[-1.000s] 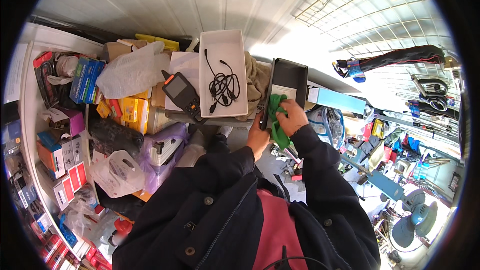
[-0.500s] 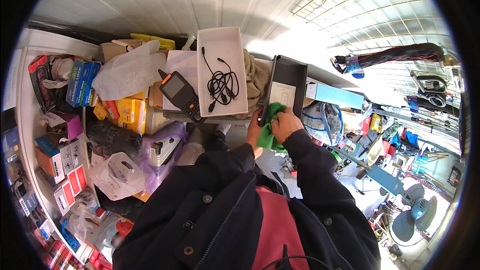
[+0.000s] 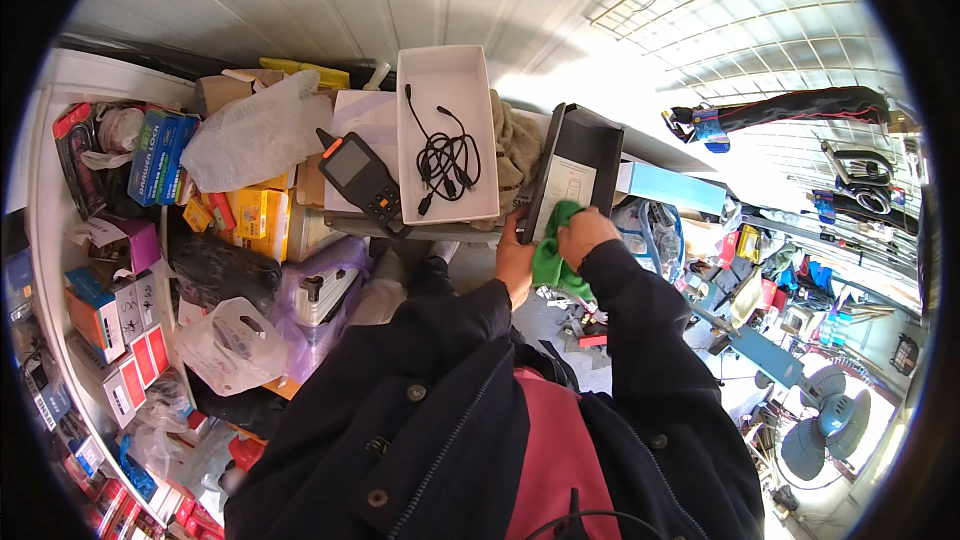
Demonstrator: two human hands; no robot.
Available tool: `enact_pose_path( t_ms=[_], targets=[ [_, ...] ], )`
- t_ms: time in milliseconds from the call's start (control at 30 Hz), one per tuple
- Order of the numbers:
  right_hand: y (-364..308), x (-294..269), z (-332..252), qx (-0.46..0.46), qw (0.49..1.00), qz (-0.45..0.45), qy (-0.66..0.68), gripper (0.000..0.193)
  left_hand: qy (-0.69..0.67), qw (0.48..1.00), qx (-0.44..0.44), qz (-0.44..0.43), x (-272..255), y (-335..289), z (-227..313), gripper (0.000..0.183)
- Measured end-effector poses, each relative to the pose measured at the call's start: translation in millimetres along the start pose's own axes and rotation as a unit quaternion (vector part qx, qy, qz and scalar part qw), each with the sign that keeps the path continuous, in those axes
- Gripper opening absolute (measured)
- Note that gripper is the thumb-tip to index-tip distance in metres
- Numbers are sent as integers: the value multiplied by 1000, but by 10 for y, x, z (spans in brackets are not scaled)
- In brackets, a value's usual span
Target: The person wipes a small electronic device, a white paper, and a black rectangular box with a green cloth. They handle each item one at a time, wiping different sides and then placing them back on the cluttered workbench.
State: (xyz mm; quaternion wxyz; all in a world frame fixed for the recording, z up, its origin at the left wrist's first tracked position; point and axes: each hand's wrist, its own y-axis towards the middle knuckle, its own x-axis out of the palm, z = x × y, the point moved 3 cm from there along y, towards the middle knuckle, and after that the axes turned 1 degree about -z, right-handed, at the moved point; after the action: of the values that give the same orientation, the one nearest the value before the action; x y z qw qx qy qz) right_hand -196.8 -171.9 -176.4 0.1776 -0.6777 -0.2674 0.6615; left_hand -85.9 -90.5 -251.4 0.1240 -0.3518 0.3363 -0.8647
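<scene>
My left hand [image 3: 514, 268] is closed on the near left side of a dark open box [image 3: 597, 138], which is tilted in front of me. A pale printed sheet [image 3: 567, 183] lies inside it. My right hand [image 3: 587, 237] presses a bunched green cloth [image 3: 558, 268] against the box's near end, its fingers closed on the fabric. Left of the box stands a shallow white box [image 3: 420, 75] with a coiled black cable [image 3: 447, 162] in it. Next to that lies a black handheld device [image 3: 355, 175] with a screen, buttons and orange marks.
A brown cloth [image 3: 514, 145] lies between the two boxes. Bubble wrap [image 3: 250, 135], yellow cartons [image 3: 262, 220] and a white plastic bag [image 3: 230, 345] crowd the left. A light-blue box [image 3: 675, 188] sits to the right, with a fan [image 3: 828, 420] lower right.
My right hand and the green cloth have shifted slightly to the right along the box's near end. My left hand keeps its hold on the box.
</scene>
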Motion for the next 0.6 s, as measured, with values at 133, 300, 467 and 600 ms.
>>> enact_pose_path(
  t_ms=[133,300,467,600],
  targets=[
    [-27,-104,49,-21,999,-46,16,46,22,1000,10,12,-1,16,-10,66],
    [263,-450,205,-55,965,236,105,37,10,1000,2,11,-9,-12,-7,66],
    [303,-180,151,-85,984,135,84,34,-15,999,-34,14,-13,-11,3,63],
    [27,-212,262,-110,954,97,261,32,11,1000,-19,-14,32,-35,103,65]
  ],
)
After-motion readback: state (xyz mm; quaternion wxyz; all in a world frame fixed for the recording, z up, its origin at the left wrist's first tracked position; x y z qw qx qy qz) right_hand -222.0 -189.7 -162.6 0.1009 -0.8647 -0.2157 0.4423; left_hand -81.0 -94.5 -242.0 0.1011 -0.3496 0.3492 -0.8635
